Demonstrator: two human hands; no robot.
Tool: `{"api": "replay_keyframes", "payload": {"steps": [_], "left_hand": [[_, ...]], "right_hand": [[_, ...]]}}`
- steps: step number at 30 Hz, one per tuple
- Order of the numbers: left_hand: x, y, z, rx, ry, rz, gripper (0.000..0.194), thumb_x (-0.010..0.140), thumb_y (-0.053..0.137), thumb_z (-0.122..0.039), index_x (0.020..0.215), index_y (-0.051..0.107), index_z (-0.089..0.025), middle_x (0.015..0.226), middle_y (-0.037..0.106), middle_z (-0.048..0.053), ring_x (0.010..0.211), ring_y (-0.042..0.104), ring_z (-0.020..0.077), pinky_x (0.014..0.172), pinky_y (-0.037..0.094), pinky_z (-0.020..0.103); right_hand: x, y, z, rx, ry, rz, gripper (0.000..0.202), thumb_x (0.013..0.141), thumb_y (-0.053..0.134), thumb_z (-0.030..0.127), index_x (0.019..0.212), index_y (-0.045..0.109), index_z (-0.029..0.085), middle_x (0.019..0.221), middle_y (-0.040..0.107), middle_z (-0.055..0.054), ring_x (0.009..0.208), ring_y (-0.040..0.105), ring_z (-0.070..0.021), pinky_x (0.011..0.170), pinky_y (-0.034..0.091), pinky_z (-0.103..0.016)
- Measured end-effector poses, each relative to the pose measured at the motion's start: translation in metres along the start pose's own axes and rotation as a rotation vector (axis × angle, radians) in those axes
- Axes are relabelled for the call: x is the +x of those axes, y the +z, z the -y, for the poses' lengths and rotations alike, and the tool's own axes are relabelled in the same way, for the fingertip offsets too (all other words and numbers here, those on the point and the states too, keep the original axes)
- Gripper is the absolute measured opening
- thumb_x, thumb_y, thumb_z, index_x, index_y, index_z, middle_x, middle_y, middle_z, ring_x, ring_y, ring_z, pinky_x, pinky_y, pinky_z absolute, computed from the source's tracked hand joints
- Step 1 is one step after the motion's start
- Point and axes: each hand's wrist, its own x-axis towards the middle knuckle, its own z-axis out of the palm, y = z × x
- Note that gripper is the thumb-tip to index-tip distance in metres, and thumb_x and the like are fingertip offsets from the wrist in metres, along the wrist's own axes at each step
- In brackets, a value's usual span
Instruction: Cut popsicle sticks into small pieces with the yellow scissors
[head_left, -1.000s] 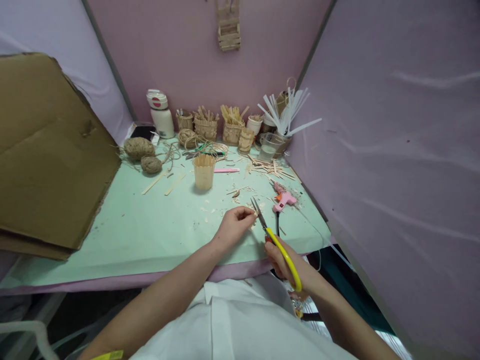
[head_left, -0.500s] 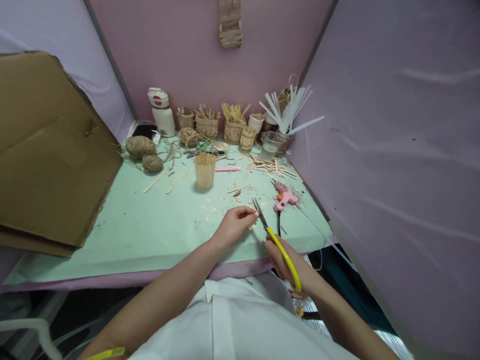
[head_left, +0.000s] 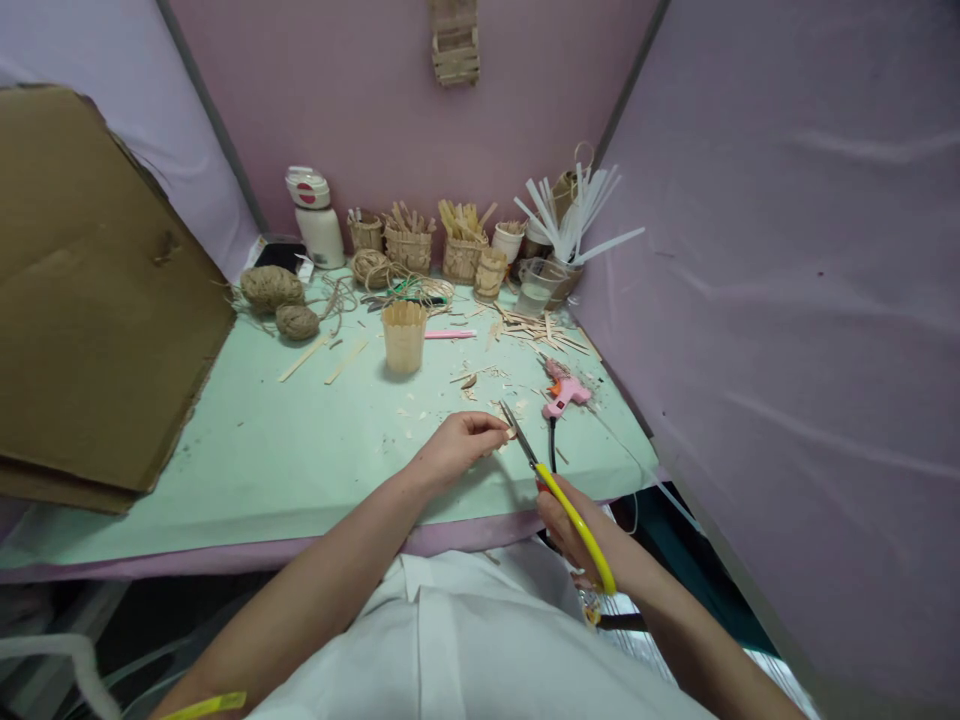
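Note:
Near the table's front edge, my left hand pinches a small pale wooden piece between thumb and fingertips. My right hand is closed round the yellow handles of a pair of scissors. Their metal blades point up and left, right beside the wooden piece; I cannot tell whether they touch it. Beyond my left hand stands an upright pale wooden cup with a scalloped rim. Small wood scraps lie scattered past my fingers.
A pink glue gun with a black cord lies at the right. Thin wooden sticks, twine balls, stick-filled holders, a cup of white glue sticks and a bottle line the back. Cardboard leans at left.
The view has shifted slightly, so most things sit a little further left. The scissor handles have moved a little apart from my left hand, toward the lower right. Both hands keep their holds.

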Motion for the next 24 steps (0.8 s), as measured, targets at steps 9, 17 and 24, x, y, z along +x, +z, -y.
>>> {"api": "replay_keyframes", "payload": {"steps": [9, 17, 24], "left_hand": [[0.000, -0.005, -0.001, 0.052, -0.014, 0.085, 0.030, 0.066, 0.072, -0.042, 0.077, 0.070, -0.014, 0.052, 0.044, -0.005, 0.049, 0.030, 0.0069, 0.048, 0.016, 0.024], [0.001, -0.007, 0.002, 0.109, -0.019, 0.145, 0.033, 0.066, 0.072, -0.045, 0.078, 0.073, -0.015, 0.057, 0.051, -0.002, 0.050, 0.032, 0.0077, 0.048, 0.019, 0.024], [0.001, -0.008, 0.003, 0.151, -0.031, 0.171, 0.035, 0.066, 0.072, -0.048, 0.077, 0.074, -0.015, 0.056, 0.050, -0.002, 0.049, 0.031, 0.0076, 0.047, 0.019, 0.024]], "right_hand": [[-0.009, -0.009, 0.010, -0.042, 0.008, 0.081, 0.035, 0.085, 0.055, 0.057, 0.081, 0.054, 0.022, 0.062, 0.043, 0.003, 0.058, 0.040, -0.0145, 0.051, 0.036, -0.025], [-0.011, -0.021, -0.004, -0.122, -0.006, 0.185, 0.041, 0.091, 0.045, 0.060, 0.082, 0.048, 0.020, 0.070, 0.041, 0.003, 0.061, 0.038, -0.0124, 0.052, 0.035, -0.023], [-0.011, -0.024, -0.011, -0.106, 0.028, 0.223, 0.042, 0.089, 0.048, 0.061, 0.079, 0.045, 0.020, 0.068, 0.042, 0.003, 0.060, 0.038, -0.0119, 0.051, 0.034, -0.023]]}}
